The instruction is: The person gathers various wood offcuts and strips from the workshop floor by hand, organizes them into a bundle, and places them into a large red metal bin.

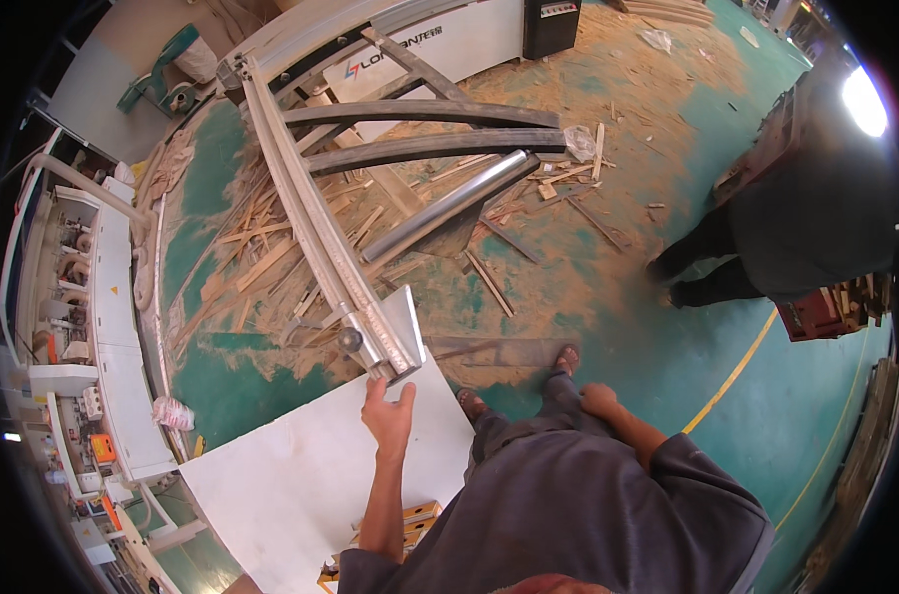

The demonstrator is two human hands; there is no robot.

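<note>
My left hand (387, 417) is at the near end of a long aluminium rail (327, 249), thumb and fingers spread apart. Its fingertips are right by the rail's end; whether they touch it I cannot tell. A round black knob (351, 339) and a metal angle plate (405, 319) are mounted near that end. Below the hand lies a large white board (293, 482). My right hand (598, 399) hangs low beside my right thigh, its fingers curled and partly hidden. Nothing is visible in it.
Dark support arms (420, 115) and a shiny metal roller (449, 204) extend from the rail's machine. Wood offcuts (271, 260) and sawdust cover the green floor. A person in dark clothes (806, 200) stands at right near a red crate (821, 315). A white machine (126, 297) runs along the left.
</note>
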